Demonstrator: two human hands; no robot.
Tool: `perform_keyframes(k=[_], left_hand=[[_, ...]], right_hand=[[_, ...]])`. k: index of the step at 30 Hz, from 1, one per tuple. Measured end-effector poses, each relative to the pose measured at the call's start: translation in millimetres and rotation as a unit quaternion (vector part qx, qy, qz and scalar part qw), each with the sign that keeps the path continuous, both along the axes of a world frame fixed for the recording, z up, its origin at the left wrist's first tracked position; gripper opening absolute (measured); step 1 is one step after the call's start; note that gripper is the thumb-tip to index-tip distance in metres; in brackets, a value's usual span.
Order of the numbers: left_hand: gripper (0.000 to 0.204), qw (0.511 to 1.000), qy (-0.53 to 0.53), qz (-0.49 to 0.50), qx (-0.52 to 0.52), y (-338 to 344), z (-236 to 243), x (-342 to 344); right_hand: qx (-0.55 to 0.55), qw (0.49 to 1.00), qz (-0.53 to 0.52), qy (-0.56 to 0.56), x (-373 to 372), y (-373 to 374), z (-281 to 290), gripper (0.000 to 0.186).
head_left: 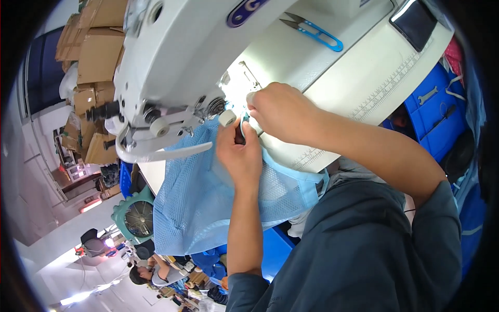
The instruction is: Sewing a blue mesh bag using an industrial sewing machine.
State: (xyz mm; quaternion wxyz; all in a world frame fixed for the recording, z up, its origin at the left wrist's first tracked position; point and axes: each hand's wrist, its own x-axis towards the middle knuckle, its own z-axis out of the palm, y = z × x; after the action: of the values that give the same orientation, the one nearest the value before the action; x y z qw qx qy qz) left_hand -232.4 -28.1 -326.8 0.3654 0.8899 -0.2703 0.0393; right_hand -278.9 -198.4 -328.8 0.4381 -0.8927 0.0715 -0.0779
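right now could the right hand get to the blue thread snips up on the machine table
Probably yes: the right hand is beside the needle area, and the blue thread snips lie in the open on the white table with nothing between.

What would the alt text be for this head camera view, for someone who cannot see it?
Two bare hands, left hand and right hand, pinch light blue mesh fabric at the needle area of a white industrial sewing machine. Blue-handled thread snips lie on the white machine table.
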Motion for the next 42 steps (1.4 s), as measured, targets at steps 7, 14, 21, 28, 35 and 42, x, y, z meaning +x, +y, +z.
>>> perform_keyframes(k=[7, 14, 21, 28, 35, 42], left_hand=[[0.012, 0.998, 0.047, -0.001, -0.049, 0.9, 1.7, 3.9], [0.013, 0.996, 0.043, -0.003, -0.079, 4.8, -1.9, 7.4], [0.017, 0.991, 0.101, 0.021, -0.091, 2.8, 5.8, 7.5], [0.018, 0.991, 0.108, 0.034, -0.072, 1.2, 15.9, 10.7], [0.017, 0.992, 0.096, 0.036, -0.07, 1.5, 14.8, 10.9], [0.017, 0.994, 0.075, 0.038, -0.076, 2.1, 9.9, 11.9]], right_hand=[[-0.115, 0.992, -0.027, -0.049, 8.1, 5.2, 4.2, 0.015], [-0.139, 0.987, -0.022, -0.074, 3.9, 9.2, 4.5, 0.016], [-0.149, 0.985, -0.02, -0.088, 3.5, 11.3, 3.3, 0.02], [-0.154, 0.983, -0.016, -0.103, 4.7, 11.2, -1.0, 0.017], [-0.171, 0.98, -0.007, -0.107, 5.3, 10.6, -2.6, 0.012], [-0.167, 0.981, -0.009, -0.099, 6.9, 9.9, -1.5, 0.015]])
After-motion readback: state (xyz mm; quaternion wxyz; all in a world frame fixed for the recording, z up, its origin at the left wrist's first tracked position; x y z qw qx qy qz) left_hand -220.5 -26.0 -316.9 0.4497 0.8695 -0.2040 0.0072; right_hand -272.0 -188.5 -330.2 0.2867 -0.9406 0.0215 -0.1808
